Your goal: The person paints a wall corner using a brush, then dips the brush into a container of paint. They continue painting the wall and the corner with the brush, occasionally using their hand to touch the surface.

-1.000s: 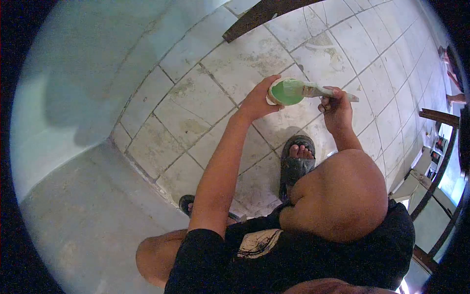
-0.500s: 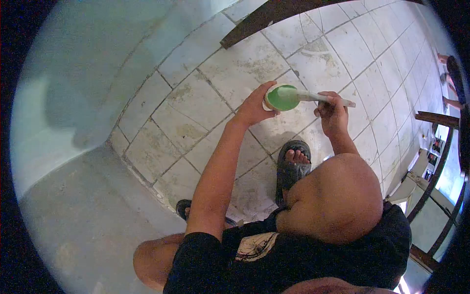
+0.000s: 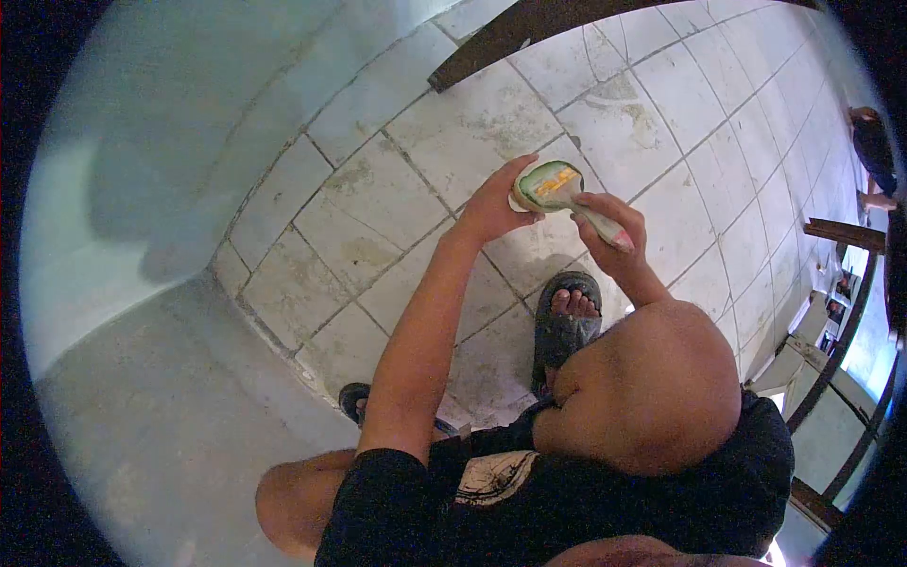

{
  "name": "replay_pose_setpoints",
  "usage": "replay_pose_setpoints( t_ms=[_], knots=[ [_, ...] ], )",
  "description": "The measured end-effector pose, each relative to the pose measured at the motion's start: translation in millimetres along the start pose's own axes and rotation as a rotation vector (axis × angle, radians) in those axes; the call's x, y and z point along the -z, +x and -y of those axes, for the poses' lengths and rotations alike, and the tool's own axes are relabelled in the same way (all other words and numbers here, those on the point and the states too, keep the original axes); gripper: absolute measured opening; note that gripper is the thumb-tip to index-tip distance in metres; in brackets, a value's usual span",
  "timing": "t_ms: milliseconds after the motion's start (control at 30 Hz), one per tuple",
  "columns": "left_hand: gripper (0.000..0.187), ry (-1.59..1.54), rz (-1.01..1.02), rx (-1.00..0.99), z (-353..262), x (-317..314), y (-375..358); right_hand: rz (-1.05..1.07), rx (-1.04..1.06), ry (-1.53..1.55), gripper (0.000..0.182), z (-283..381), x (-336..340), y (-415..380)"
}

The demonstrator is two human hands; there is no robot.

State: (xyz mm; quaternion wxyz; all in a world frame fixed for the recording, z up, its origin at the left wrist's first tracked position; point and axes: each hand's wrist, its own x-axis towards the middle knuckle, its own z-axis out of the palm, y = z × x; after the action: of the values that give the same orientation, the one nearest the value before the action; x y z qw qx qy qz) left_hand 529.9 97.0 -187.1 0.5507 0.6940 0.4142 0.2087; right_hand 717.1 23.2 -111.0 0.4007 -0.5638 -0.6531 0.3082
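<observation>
My left hand [image 3: 493, 204] is wrapped round the side of a small round cup [image 3: 537, 176] whose inside is green, apparently with paint. A paintbrush [image 3: 597, 223] with a pale, smeared handle and a reddish end is gripped by the fingers of my right hand [image 3: 624, 248]. Its head lies over the cup's mouth, where an orange-yellow patch shows on it. The bristle tips cannot be made out clearly. Both hands are held out above the tiled floor, in front of my sandalled foot [image 3: 569, 312].
White, stained floor tiles [image 3: 453, 123] spread ahead. A pale green wall [image 3: 170, 142] rises at the left, above a grey surface [image 3: 179, 397]. A dark beam [image 3: 529, 38] crosses the top. Dark bars [image 3: 841, 359] stand at the right, and another person [image 3: 874, 151] is partly visible there.
My right hand has moved left, closer to the cup, and the brush has turned so its handle slopes down to the right. The orange-yellow patch now shows. My left hand stays nearly still.
</observation>
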Motion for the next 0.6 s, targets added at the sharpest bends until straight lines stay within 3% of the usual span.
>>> replay_pose_setpoints(
  t_ms=[267,333,467,567,600],
  knots=[
    [0.083,-0.072,0.025,0.036,2,1,4,-0.013,0.084,0.004,0.024,-9,0,1],
    [0.083,-0.01,0.022,-0.114,4,2,4,0.041,0.057,-0.006,0.024,-2,7,2],
    [0.084,-0.012,0.019,-0.093,6,0,2,0.067,0.039,-0.037,0.025,8,19,-1],
    [0.085,0.01,-0.02,-0.107,6,-2,2,0.031,-0.007,0.031,0.023,-6,22,-8],
    [0.086,0.009,-0.009,-0.101,6,-1,3,-0.012,-0.137,0.167,0.021,-8,22,-10]
  ],
)
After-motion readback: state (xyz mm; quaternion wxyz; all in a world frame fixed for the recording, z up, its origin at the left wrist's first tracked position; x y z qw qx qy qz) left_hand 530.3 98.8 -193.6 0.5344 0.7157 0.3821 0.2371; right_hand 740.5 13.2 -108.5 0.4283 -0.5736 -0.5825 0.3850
